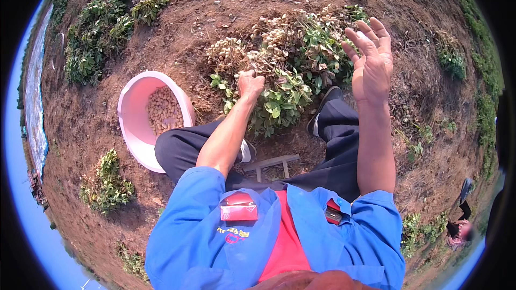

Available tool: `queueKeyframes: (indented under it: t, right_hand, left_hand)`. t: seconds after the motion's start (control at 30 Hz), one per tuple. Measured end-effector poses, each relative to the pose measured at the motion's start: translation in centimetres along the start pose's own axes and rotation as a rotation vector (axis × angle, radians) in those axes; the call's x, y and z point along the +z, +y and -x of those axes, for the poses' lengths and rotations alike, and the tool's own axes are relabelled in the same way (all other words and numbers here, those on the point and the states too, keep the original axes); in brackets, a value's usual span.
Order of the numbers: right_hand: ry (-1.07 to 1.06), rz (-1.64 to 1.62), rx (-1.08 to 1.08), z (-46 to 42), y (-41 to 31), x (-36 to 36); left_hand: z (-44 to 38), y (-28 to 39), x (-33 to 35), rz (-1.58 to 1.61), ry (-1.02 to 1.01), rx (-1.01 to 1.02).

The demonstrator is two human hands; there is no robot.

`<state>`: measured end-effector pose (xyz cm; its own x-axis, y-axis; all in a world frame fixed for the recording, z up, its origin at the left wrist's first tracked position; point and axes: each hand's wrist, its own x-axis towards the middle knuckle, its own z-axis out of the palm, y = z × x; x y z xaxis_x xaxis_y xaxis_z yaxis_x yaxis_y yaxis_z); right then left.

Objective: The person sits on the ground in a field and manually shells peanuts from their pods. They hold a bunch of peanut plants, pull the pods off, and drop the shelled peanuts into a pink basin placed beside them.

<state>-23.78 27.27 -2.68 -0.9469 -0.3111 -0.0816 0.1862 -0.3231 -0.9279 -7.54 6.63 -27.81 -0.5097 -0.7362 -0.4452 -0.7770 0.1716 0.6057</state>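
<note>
A pile of uprooted peanut plants (274,54) lies on the soil before me, with pale pods clustered at the roots and green leaves below and to the right. My left hand (250,85) is closed in a fist on one peanut plant (282,92) at the near side of the pile. Raised to the right of the pile, my right hand (371,62) has its fingers apart and holds nothing. Beside my left knee a pink plastic tub (135,117) leans tilted, with loose peanuts (163,108) in its bottom.
A low wooden stool frame (272,163) shows between my legs. More peanut plants (96,36) lie at the far left, and a smaller bunch (108,185) lies nearer. Another person (459,231) is at the lower right. A long plastic sheet (36,88) stretches along the left.
</note>
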Motion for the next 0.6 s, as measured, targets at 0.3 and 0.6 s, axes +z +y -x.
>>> queueKeyframes:
  t: [0.3,0.6]
  right_hand:
    - [-0.389,0.367,0.038,0.9,4.2,3.0]
    - [-0.606,0.274,0.301,3.1,6.8,6.9]
  left_hand:
    - [3.7,8.9,-12.9,0.570,0.131,0.655]
    - [9.6,13.0,-16.1,1.019,-0.260,0.420]
